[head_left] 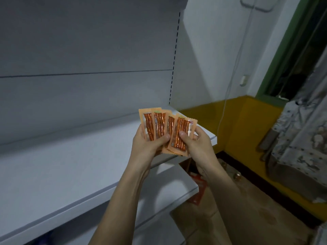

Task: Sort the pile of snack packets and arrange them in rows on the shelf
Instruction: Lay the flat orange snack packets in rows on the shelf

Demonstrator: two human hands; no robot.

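White shelf point(74, 167) fills your left side, its top board running from lower left to the right end by the yellow wall point(251, 124). A lower board sits beneath it. Your two hands are raised over the shelf's right end, holding a fan of orange snack packets point(160, 127), four visible, overlapping, upright. Your left hand point(146, 145) grips the left packets, thumb pressed across their fronts, fingers behind. Your right hand point(198, 144) pinches the frontmost packet point(181, 134), thumb on its face, fingers curled behind. Packets are off the shelf, in the air above it. Red packet point(199, 189) lies on the floor below, partly hidden by the lower board.
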